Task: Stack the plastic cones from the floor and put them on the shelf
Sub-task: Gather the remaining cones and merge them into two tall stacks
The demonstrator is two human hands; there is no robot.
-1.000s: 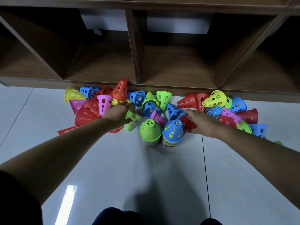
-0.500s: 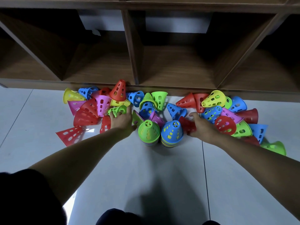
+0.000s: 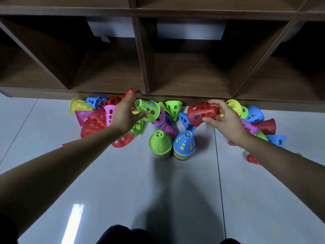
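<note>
Two stacks stand nearest, side by side: a green-topped stack [image 3: 160,143] and a blue-topped stack [image 3: 184,144]. Beyond, the left hand [image 3: 125,114] grips a green cone [image 3: 147,110] held sideways, nearer the green one; the right hand [image 3: 226,118] grips a red cone [image 3: 202,113], mouth facing left, nearer the blue. Loose cones [image 3: 173,107], then the shelf [image 3: 190,80], lie behind

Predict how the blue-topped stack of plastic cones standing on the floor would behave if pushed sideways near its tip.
The blue-topped stack of plastic cones probably slides rather than tips: it is squat, wide-based, on glossy floor tile. It likely feels light: the top cone's wall is perforated. Pushed left, it would soon meet the green-topped stack beside it.
</note>
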